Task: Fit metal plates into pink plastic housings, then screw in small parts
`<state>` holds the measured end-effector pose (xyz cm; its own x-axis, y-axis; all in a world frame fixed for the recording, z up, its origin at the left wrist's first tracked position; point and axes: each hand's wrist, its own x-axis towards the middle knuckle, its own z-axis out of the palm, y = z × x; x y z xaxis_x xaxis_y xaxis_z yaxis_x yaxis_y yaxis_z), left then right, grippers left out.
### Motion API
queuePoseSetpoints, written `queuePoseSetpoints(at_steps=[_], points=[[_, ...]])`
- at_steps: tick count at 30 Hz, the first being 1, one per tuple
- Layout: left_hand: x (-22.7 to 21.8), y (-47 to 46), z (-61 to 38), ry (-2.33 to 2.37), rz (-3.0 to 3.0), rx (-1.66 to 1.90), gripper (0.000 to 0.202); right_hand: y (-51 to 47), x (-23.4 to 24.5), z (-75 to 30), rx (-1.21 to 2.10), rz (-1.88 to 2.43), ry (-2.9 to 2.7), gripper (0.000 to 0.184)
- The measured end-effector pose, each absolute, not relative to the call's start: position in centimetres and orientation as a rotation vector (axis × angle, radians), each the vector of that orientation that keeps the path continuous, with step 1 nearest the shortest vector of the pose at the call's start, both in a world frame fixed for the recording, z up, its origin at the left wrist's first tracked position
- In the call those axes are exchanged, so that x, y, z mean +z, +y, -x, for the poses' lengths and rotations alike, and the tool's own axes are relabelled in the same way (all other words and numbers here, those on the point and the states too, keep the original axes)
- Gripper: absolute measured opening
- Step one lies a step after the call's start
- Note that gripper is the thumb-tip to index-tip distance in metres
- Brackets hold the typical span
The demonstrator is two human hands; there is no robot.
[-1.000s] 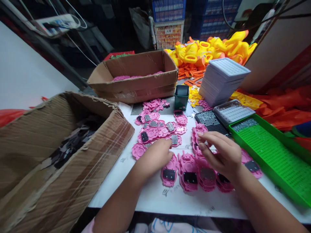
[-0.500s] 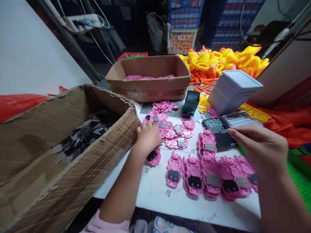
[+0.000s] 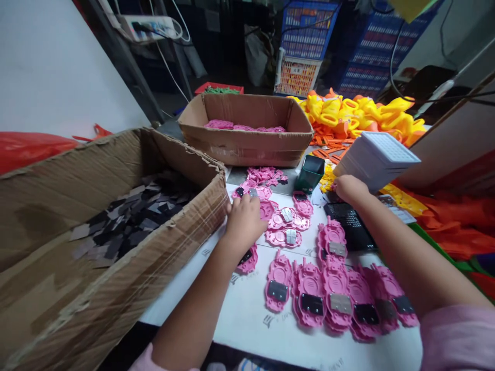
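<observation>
My left hand (image 3: 245,219) lies over the pink plastic shells at the table's left, its fingers slightly apart and bent down onto them. Its fingertips touch a shell (image 3: 253,192) beside it. My right hand (image 3: 350,188) reaches to the small loose parts next to the white tray stack (image 3: 377,159); its fingers are curled in, and what they hold is hidden. Under the right forearm lies a black tray of small pieces (image 3: 348,226). Several pink shells with dark or silvery plates, such as this one (image 3: 279,281), lie in a row in front.
A cardboard box (image 3: 185,226) of dark plates stands at the left. Behind the shells are another box (image 3: 247,144) with pink parts, a dark green cup (image 3: 309,172) and small pink pieces (image 3: 263,176). Yellow toy parts (image 3: 359,113) are heaped at the back right.
My right hand has left the black tray and moved forward and left to the small parts by the tray stack. My left hand stays over the shells. The view has tilted slightly.
</observation>
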<state>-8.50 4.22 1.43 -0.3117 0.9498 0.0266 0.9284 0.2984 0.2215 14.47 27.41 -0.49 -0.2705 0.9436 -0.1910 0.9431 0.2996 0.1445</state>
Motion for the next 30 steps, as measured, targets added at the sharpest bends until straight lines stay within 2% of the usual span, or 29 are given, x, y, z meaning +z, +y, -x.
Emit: queuePoseSetpoints(at_steps=[6, 11, 16, 20, 22, 24, 25, 27, 30], points=[[1.1, 4.5, 7.8, 2.359, -1.725, 0.67, 0.039, 28.0, -1.6, -14.3, 0.003, -1.702, 2.291, 0.029], [1.3, 4.2, 7.3, 2.153, -1.636, 1.033, 0.051, 27.1, -0.2, -14.5, -0.083, -1.704, 2.508, 0.021], [1.9, 3.6, 5.9, 1.804, -1.364, 1.112, 0.043, 22.0, 2.7, -14.3, -0.353, -1.689, 2.877, 0.028], [2.1, 2.6, 3.7, 1.526, -1.27, 1.039, 0.058, 14.4, 3.4, -15.3, -0.846, -1.649, 3.02, 0.025], [2.2, 2.0, 2.6, 1.506, -1.287, 0.949, 0.058, 10.6, 3.2, -16.1, -1.69, -1.596, 2.948, 0.022], [2.3, 1.5, 1.7, 1.477, -1.322, 0.867, 0.047, 7.8, 2.8, -16.8, -2.242, -1.573, 2.812, 0.023], [2.4, 1.2, 1.4, 1.45, -1.332, 0.845, 0.04, 6.8, 2.6, -17.1, -2.392, -1.59, 2.779, 0.021], [2.6, 0.8, 0.9, 1.408, -1.339, 0.83, 0.03, 5.7, 2.1, -17.6, -2.48, -1.633, 2.806, 0.016], [2.9, 0.6, 0.5, 1.385, -1.336, 0.811, 0.027, 5.4, 1.5, -18.2, -2.315, -1.587, 2.929, 0.01]])
